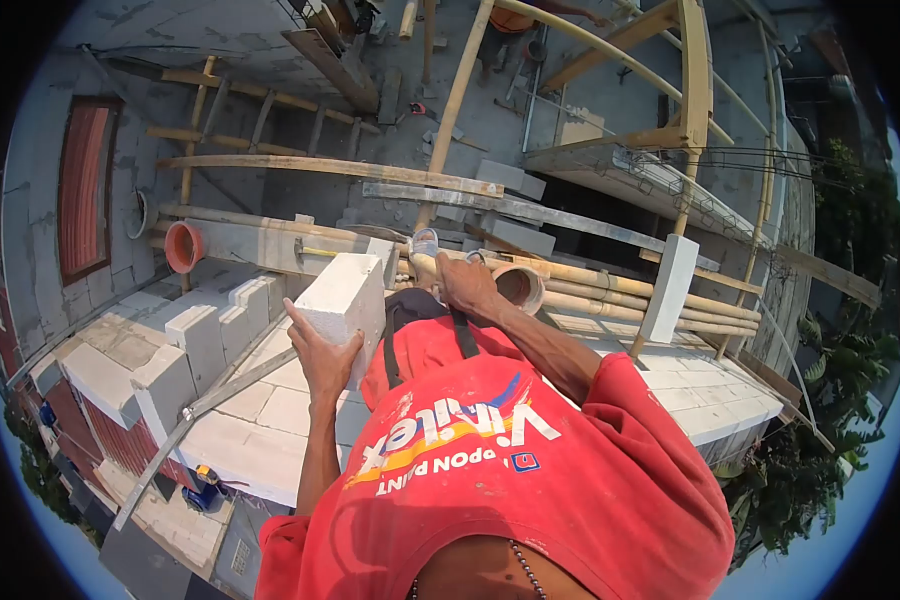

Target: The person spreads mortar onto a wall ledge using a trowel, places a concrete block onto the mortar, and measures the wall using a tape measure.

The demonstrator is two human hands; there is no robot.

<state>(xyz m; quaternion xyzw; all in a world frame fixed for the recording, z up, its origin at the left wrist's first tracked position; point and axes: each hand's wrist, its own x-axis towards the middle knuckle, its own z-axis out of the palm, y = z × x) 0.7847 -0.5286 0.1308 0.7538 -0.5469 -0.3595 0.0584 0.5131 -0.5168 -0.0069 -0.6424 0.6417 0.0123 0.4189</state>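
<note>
Two bare hands show. One, the left hand [322, 355], is part-open around a single white block [335, 290], thumb on one face and fingers at the opposite side; the block stands tilted just left of the middle of the frame, and I cannot tell whether anything else bears its weight. The right hand [468, 285], near the centre, has its fingers bent downward; whether it has hold of anything, I cannot tell.

Just above the hands, one sandalled foot [425, 242] shows clearly. Two orange-rimmed buckets lie on their sides: one bucket [183, 247] at middle left, the other bucket [532, 290] just right of the right hand. At least three poles [710, 312] run side by side at middle right, behind one upright white slab [670, 290].

One long metal bar [225, 393] slants across the lower left, beside a stepped wall [195, 345]. One blue tool [202, 497] lies below it. One red panel [86, 190] fills an opening at upper left. At the top edge, one other person [510, 20] is partly visible, in orange.
</note>
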